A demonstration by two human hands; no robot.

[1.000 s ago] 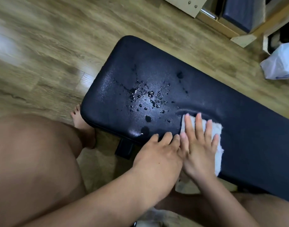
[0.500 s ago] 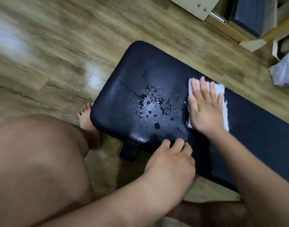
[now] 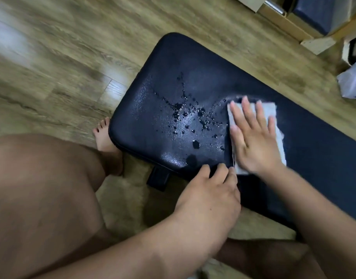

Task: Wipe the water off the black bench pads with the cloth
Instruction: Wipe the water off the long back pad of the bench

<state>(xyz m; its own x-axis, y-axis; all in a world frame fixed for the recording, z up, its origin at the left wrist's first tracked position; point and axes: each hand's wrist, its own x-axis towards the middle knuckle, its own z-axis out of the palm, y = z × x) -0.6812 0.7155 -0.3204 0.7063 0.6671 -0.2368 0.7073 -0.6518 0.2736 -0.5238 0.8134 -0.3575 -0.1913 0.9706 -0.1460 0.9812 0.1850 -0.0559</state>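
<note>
Cloth (image 3: 270, 108) white, flat under straight right fingers (image 3: 246, 110); left fingers (image 3: 205, 172) grip glossy pad (image 3: 173, 77) edge.

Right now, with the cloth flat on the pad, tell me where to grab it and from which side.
Probably the far right corner of the cloth, pinched from above on the right: it lies flat under the open right hand, and that corner sticks out clear of it.
</note>
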